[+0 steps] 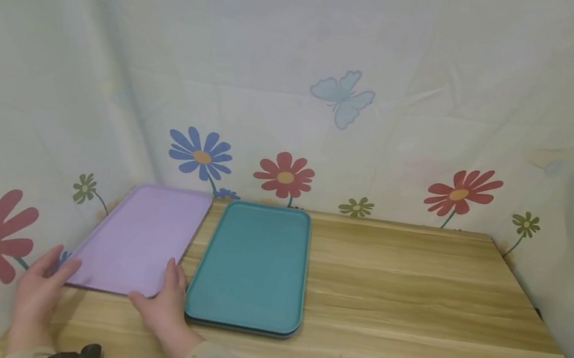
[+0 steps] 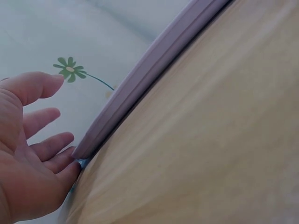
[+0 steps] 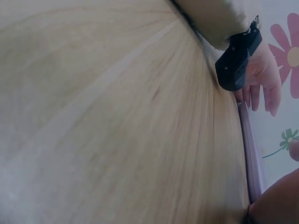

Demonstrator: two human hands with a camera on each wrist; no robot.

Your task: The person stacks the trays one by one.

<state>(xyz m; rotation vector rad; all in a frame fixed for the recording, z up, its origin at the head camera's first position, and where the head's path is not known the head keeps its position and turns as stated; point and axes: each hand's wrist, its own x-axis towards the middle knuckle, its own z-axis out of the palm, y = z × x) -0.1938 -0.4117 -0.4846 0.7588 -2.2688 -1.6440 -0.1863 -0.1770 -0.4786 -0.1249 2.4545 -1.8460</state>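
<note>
A light purple rectangular tray (image 1: pixel 141 238) lies on the wooden table's left side. My left hand (image 1: pixel 41 291) is at its near left corner, the thumb and forefinger spread. In the left wrist view, the lower fingers (image 2: pixel 58 161) of that hand touch the end of the tray's rim (image 2: pixel 140 77). My right hand (image 1: pixel 165 306) is around the near right corner, thumb by the front edge and fingers along the right side. Just right of that hand is a teal tray (image 1: pixel 255 266), with a darker rim showing under its front edge.
The wooden table (image 1: pixel 414 295) stretches off to the right of the trays. A pale cloth wall (image 1: pixel 257 77) with printed flowers and butterflies stands behind and along the left side. A black wrist device (image 3: pixel 236 63) sits on the left forearm.
</note>
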